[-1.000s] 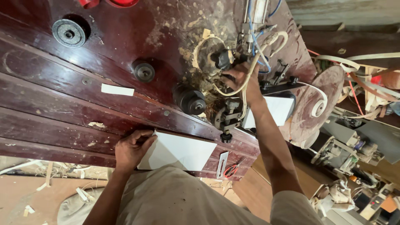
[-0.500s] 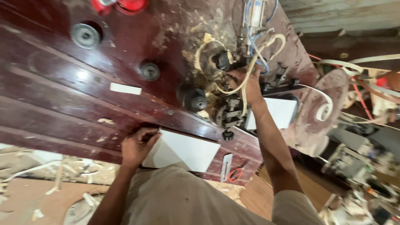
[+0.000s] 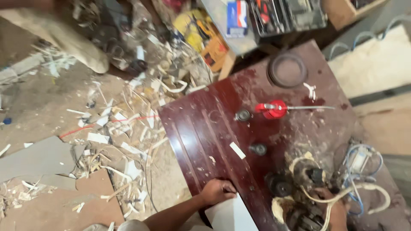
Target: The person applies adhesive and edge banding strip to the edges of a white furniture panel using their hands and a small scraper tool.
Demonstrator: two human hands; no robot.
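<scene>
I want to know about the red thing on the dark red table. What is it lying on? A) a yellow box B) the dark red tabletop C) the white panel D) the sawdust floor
B: the red tool with its thin metal rod lies on the dusty dark red tabletop, well away from the white panel under the left hand.

Two hands (image 3: 218, 191), three black knobs (image 3: 258, 149), one red tool (image 3: 274, 109), one white panel (image 3: 229, 214)
</scene>
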